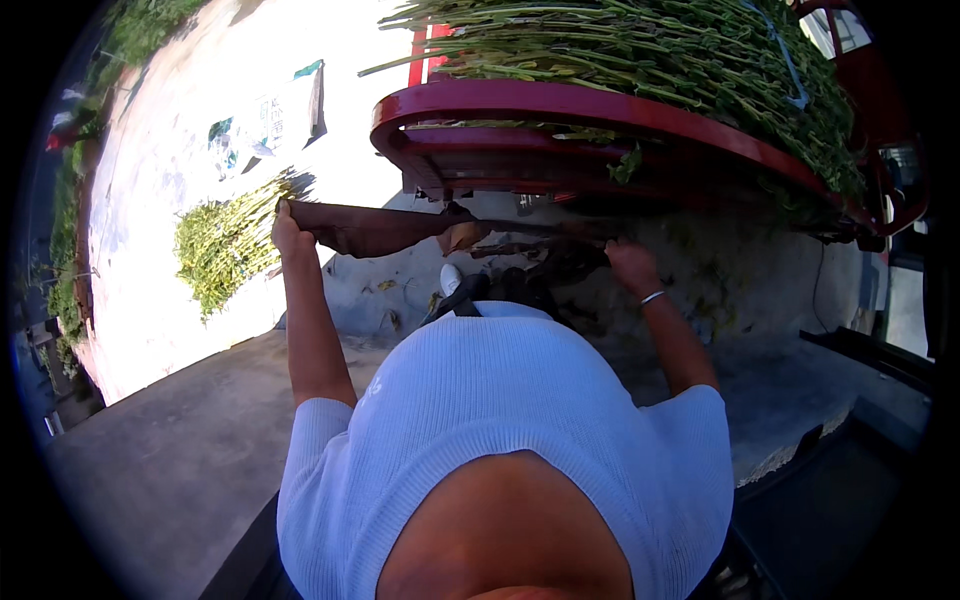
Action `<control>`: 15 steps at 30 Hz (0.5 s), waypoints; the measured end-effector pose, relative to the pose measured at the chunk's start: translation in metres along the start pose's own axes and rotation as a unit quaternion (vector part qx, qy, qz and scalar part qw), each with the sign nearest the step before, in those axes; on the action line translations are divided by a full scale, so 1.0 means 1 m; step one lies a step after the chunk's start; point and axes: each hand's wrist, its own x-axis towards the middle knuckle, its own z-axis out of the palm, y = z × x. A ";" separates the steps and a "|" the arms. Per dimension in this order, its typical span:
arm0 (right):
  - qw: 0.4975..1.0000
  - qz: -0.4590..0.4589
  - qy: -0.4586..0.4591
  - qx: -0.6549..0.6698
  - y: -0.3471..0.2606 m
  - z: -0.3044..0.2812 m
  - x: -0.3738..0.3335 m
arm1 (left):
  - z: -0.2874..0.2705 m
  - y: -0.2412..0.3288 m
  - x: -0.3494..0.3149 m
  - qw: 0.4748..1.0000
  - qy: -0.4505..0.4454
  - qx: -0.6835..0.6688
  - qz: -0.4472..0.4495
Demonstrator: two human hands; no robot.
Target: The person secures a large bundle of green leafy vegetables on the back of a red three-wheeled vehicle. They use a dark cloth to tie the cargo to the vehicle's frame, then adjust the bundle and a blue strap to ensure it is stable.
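A long dark brown cloth [370, 228], thin and crumpled in places, is stretched across in front of my body. My left hand [291, 230] pinches its left end up high, where the cloth hangs as a wide flat strip. Toward the middle it narrows and bunches, with a ragged lower edge. Its right end is gripped in my right hand [632, 268], which has a silver bangle at the wrist. Both arms are held apart and bent outward. Part of the cloth's right side is lost in shadow.
Just ahead stands a red metal cart [560, 97] loaded with long green stalks [640, 50]. A smaller heap of cut stalks [235, 240] lies on sunlit ground at the left, with a printed sack [272, 122] beyond it. My white shoe [451, 279] shows below the cloth.
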 end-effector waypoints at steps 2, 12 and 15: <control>0.984 0.118 -0.104 -0.083 0.095 0.032 -0.071 | -0.070 0.075 0.062 0.998 -0.011 -0.063 0.028; 0.916 0.312 -0.232 0.098 0.152 0.061 -0.109 | -0.098 0.137 0.060 0.994 -0.104 -0.028 0.021; 0.934 0.169 -0.096 0.298 0.034 0.044 -0.021 | -0.032 0.088 -0.048 0.952 -0.297 0.074 -0.028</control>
